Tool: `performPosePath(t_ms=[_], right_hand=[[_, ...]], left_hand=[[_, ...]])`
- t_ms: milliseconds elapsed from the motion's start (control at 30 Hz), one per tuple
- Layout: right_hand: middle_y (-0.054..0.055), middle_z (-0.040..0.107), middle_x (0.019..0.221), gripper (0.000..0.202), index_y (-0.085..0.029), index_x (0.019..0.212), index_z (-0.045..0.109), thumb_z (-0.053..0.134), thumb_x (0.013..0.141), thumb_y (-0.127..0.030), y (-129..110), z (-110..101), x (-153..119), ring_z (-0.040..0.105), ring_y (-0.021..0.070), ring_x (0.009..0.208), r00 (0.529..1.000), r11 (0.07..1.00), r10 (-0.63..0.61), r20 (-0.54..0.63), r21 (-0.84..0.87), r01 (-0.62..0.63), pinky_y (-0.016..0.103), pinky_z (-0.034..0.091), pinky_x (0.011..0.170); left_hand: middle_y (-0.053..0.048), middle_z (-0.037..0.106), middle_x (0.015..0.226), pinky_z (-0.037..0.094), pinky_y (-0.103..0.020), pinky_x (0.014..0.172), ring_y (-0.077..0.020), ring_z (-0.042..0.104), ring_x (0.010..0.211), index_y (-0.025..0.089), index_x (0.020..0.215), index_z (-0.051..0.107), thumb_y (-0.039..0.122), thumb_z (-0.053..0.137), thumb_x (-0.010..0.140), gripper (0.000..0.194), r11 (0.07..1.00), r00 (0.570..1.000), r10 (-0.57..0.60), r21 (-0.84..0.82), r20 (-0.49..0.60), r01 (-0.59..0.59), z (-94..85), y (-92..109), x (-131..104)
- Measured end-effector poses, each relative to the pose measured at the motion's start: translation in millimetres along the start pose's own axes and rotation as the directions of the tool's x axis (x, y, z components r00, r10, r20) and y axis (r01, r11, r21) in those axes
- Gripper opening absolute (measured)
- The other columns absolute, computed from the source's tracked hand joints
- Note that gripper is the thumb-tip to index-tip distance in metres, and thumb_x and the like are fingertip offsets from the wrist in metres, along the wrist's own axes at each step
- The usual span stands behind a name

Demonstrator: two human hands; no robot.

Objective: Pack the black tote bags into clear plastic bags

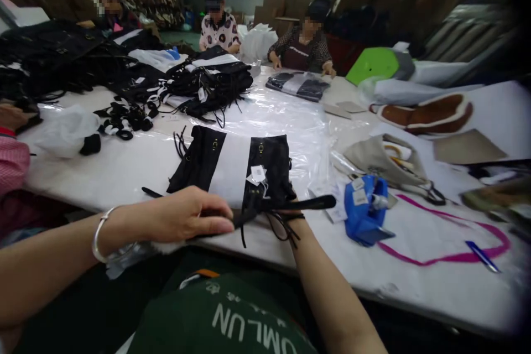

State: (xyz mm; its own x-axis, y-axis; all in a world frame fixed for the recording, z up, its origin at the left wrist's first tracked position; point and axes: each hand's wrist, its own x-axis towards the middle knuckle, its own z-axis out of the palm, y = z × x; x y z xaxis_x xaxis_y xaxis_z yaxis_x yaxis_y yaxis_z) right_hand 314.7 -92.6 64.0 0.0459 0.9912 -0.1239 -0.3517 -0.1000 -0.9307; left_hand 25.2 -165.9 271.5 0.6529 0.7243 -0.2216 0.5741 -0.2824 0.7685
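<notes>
In front of me on the table lies a folded black bag with gold-coloured fittings, thin cords at its sides and a white strip across its middle. A small white tag rests on it. My left hand, with a bracelet at the wrist, is closed, thumb and fingers pinching a black strap at the bag's near edge. The strap's loose end points right. My right hand reaches to the bag's near right corner; its wrist shows, but the fingers are hidden behind the strap and bag.
A pile of black bags lies beyond, with black-and-white bundles at left. Clear plastic sheets cover the table's middle. A blue tape dispenser, pink ribbon and pen lie right. Several people sit around the table.
</notes>
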Motion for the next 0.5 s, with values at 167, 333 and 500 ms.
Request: performPosePath(t_ms=[167, 333, 500], right_hand=[[0.006, 0.074, 0.086, 0.050, -0.022, 0.102, 0.067, 0.046, 0.089, -0.066, 4, -67, -33, 0.071, 0.0213, 0.077, 0.926, 0.917, 0.361, -0.106, 0.218, -0.333, 0.035, 0.060, 0.068], [0.004, 0.073, 0.101, 0.050, -0.026, 0.118, 0.062, 0.072, 0.076, -0.051, -10, -57, -17, 0.070, 0.0221, 0.084, 0.951, 0.912, 0.293, -0.093, -0.273, -0.308, 0.033, 0.059, 0.069], [0.006, 0.074, 0.098, 0.042, -0.018, 0.105, 0.067, 0.072, 0.066, -0.033, -14, -33, -8, 0.068, 0.0262, 0.091, 0.995, 0.786, 0.000, -0.104, -0.615, -0.064, 0.038, 0.056, 0.082]], left_hand=[[-0.009, 0.070, 0.109, 0.047, -0.034, 0.094, -0.0244, 0.063, 0.101, 0.017, 0.110, 0.068, 0.058, 0.045, 0.092, 0.050, 0.924, 0.777, -0.106, 0.226, -0.621, 0.307, 10.3, -129, 10], [-0.020, 0.066, 0.112, 0.046, -0.042, 0.097, -0.0330, 0.060, 0.111, 0.008, 0.122, 0.060, 0.048, 0.056, 0.088, 0.052, 0.697, 0.692, -0.242, 0.374, -0.681, 0.612, 15.8, -222, 55], [-0.021, 0.067, 0.114, 0.050, -0.039, 0.090, -0.0307, 0.063, 0.107, 0.009, 0.114, 0.066, 0.022, 0.046, 0.089, 0.035, 0.678, 0.661, -0.298, 0.334, -0.689, 0.654, 10.6, -221, 74]])
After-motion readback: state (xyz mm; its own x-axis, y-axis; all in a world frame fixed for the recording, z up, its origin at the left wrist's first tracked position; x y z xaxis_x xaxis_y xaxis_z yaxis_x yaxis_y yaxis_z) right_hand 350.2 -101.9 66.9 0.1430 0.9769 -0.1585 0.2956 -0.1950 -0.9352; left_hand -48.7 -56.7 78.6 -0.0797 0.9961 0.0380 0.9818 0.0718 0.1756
